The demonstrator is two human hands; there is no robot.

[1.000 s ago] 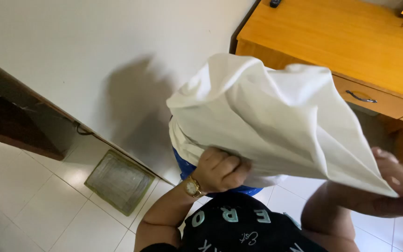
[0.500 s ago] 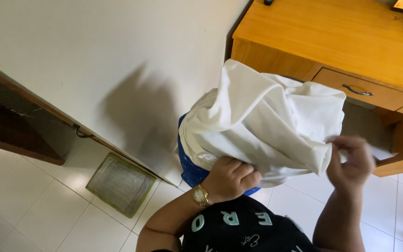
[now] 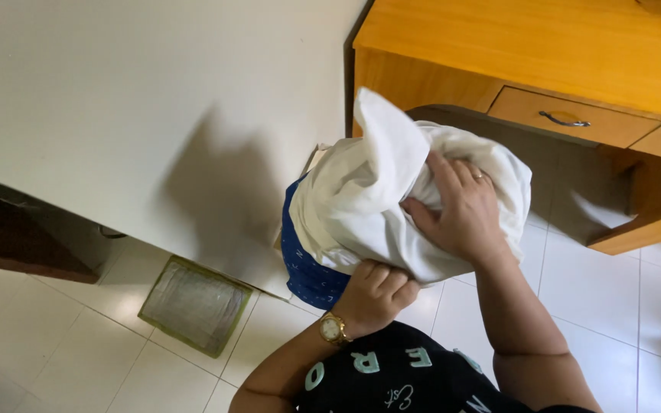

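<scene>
wall [image 3: 139, 99], broad and pale, fills the far left, with white floor tiles [image 3: 55, 344] below it and a small greenish mat [image 3: 193, 304] lying flat near its foot. a wooden desk [image 3: 545, 46] takes the far right, one drawer [image 3: 575, 117] with a metal handle facing the open kneehole. in the middle of the scene hangs a white pillowcase [image 3: 361, 206], bunched and crumpled, with a blue patterned pillow [image 3: 307, 268] showing out of its lower left side; the bundle's long axis runs roughly from near left up to far right, its loose corner poking up toward the desk edge. the right hand [image 3: 457, 210] lies spread on top of the white cloth at its right side, fingers curled in and clamped on a fold, a ring on one finger. the left hand [image 3: 372, 294], a gold wristwatch [image 3: 333, 329] on its wrist, sits just beneath the bundle at its near edge, closed in a fist on the cloth's lower hem. the blue end lies left of and beyond the left hand, which is the nearer of the two to it; the right hand is further along the bundle, over the white part.
</scene>
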